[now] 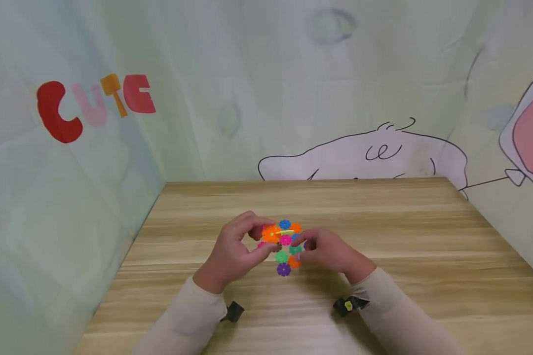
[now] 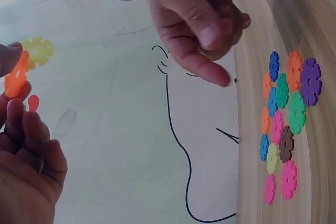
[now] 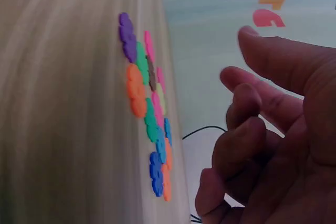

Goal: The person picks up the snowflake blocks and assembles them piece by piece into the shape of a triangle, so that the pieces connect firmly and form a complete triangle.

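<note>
You seem to be joining discs.
Head: your left hand (image 1: 234, 252) pinches an orange flower disc (image 1: 269, 235) above the table (image 1: 213, 199). Left wrist: a yellow flower disc (image 2: 42, 51) meets it. Right wrist: your right hand (image 3: 296, 142) holds nothing, fingers parted; next likely calls for pinching the yellow.

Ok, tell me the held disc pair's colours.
Orange disc, yellow disc; best in the left wrist view.

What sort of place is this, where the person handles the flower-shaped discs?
Perhaps a children's play corner or a decorated booth; the pictures do not settle which. Pale walls carry colourful letters and a cartoon drawing, and bright flower-shaped discs lie on a wood-grain table.
</note>
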Available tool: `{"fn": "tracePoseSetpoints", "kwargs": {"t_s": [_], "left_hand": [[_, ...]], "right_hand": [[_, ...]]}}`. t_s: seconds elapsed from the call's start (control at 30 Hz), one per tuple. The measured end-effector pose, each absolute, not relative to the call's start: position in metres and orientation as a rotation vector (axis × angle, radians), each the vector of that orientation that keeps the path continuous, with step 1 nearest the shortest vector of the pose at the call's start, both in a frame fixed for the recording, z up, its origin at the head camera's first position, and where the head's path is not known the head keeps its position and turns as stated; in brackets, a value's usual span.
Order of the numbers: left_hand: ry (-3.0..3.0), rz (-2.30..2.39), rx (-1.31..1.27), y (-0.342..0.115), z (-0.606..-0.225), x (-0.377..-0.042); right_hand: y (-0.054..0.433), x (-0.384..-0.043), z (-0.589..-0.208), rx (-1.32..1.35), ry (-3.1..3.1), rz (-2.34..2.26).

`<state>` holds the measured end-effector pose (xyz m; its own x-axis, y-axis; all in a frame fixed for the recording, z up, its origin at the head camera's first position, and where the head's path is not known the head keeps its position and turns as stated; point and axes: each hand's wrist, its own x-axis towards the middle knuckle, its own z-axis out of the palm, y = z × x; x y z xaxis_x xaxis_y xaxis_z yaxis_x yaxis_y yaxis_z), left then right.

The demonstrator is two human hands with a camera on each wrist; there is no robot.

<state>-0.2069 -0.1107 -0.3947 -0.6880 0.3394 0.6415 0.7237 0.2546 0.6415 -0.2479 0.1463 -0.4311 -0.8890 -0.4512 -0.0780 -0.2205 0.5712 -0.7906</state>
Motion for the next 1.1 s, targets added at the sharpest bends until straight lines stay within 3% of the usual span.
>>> {"fn": "tracePoseSetpoints", "kwargs": {"t_s": [0.5, 1.1], "left_hand": [[-2.180, -1.443, -0.977, -0.110, -0.397, -0.208], [-2.221, -1.417, -0.842, -0.109, -0.396, -0.207]], "right_hand": [[0.142, -0.244, -0.442, -0.634, 2.540, -0.790], [0.143, -0.241, -0.446, -0.673, 2.718, -0.657]]}}
